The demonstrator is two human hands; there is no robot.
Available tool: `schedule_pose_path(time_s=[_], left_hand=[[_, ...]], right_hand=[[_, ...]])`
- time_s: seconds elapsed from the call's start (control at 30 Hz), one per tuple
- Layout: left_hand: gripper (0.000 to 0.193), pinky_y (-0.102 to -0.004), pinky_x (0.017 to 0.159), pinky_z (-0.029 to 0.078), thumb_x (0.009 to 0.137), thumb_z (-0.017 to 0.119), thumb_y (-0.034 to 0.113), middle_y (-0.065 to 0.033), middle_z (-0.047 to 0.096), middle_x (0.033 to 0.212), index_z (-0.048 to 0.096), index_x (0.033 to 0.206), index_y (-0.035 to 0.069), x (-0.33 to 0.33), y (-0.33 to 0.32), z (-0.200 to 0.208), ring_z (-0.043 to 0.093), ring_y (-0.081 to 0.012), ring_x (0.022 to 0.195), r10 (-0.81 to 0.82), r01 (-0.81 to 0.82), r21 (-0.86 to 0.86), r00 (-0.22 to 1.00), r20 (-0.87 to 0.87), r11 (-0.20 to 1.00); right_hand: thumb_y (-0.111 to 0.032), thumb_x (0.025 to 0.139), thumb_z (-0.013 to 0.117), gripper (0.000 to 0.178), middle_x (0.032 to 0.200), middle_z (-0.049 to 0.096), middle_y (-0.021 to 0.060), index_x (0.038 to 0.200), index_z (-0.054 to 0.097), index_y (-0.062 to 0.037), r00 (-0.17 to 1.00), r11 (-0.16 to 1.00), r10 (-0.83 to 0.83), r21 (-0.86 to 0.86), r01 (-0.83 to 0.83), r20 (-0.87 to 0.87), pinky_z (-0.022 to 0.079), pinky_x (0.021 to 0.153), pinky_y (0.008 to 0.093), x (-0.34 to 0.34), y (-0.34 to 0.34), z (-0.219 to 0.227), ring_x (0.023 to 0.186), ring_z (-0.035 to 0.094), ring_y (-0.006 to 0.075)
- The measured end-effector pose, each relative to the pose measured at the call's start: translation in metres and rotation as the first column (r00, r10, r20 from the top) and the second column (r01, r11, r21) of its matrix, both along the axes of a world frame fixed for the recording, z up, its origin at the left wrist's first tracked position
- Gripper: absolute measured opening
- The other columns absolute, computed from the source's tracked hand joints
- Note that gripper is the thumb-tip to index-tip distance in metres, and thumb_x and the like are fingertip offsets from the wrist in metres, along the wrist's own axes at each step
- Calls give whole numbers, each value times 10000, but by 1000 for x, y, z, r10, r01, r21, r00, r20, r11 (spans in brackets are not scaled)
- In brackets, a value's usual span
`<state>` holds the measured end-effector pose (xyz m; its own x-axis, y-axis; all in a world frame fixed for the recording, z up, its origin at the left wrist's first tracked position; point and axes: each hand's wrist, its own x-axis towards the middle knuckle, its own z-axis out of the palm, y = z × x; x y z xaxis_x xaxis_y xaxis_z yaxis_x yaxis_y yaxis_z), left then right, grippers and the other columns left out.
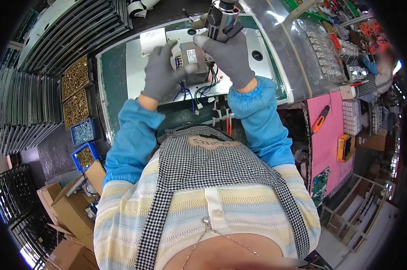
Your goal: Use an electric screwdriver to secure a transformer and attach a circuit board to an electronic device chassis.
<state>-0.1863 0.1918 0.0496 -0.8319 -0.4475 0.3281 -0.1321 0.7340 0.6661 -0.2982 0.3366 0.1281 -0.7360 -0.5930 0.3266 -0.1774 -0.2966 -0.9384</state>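
Observation:
My left hand, in a grey glove, is open with its fingers apart at the left side of a grey-brown, box-shaped electrical part. That part looks like a transformer, with a white label on top and terminals at its left. Dark blue, black and green wires trail from it toward me, ending in white connectors. My gloved right hand is closed around a black and shiny power screwdriver at the box's upper right. The tool's tip is hidden. Beneath the box lies a white panel.
A paper sheet lies on the panel. To the left stand bins of brass-coloured screws, blue trays and stacked metal frames. An orange-black tool rests on a pink surface at right. Another person is farther right.

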Motion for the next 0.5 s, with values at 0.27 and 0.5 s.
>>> schedule_pose_path(time_s=[0.27,0.5], left_hand=[[1196,-427,799,543,526,743,773,-168,597,1067,425,1428,54,12,17,-33,619,-339,983,25,-27,-147,1000,-11,989],[1187,-378,697,545,525,684,817,-123,615,940,455,1410,59,10,13,-34,639,-283,860,37,-39,-174,999,-20,984]], right_hand=[[17,836,690,374,1048,693,117,1189,569,2,998,998,-55,36,56,-34,575,763,273,32,18,1,890,685,156],[13,832,707,338,876,695,80,1145,579,4,986,983,-147,101,154,-73,520,592,232,9,10,2,731,648,118]])
